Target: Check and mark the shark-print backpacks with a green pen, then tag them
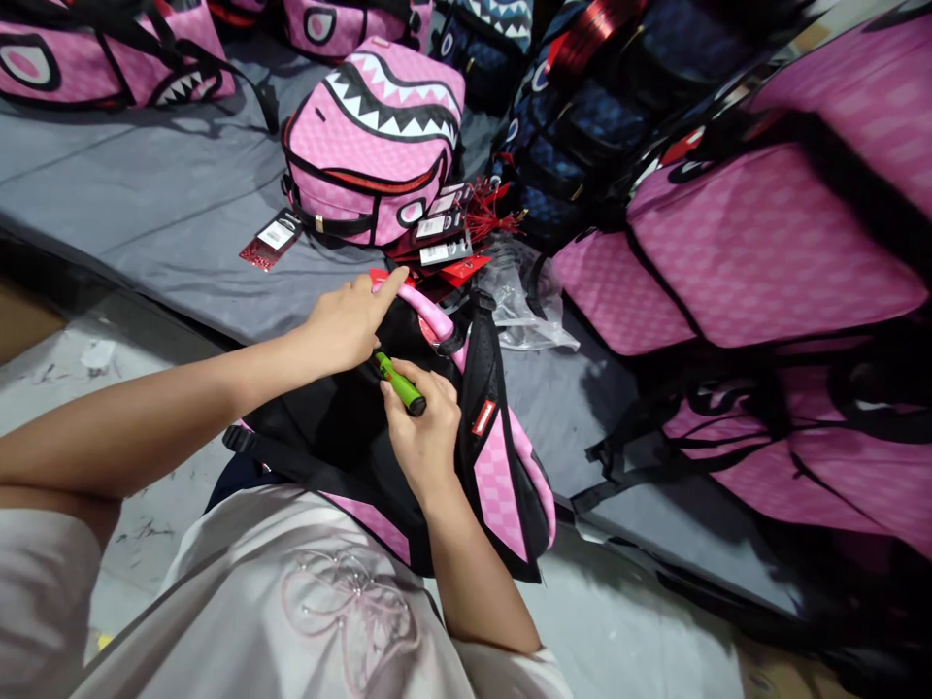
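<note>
1. The right hand [426,427] holds the green tool [399,384] in a closed grip, fingers wrapped round its handle; the tip points far and left towards the other hand, probably so that small wrist movements can guide it; what the tip meets is hidden.
2. The left hand [348,325] rests at the top of the backpack [349,417], index finger reaching towards the pink handle [429,316]; this seems to steady the fabric beside the tool; whether the other fingers pinch anything, I cannot tell.
3. The backpack lies at the near edge of the table [182,257], between both forearms and against the person's front; its black side faces up, which likely keeps the handle and straps within reach; the body and table edge appear to brace it.
4. Just beyond the handle lie the tags [446,252], bunched with red cords [491,218]; they are near enough for a short reach; a clear plastic bag [528,301] sits just right of them, a loose tag [271,238] to their left.
5. The small bag [385,146] stands farther out, shark mouth up; blue bags [560,165] crowd the far side, pink bags [772,243] the right; this probably leaves the near middle for handwork.
</note>
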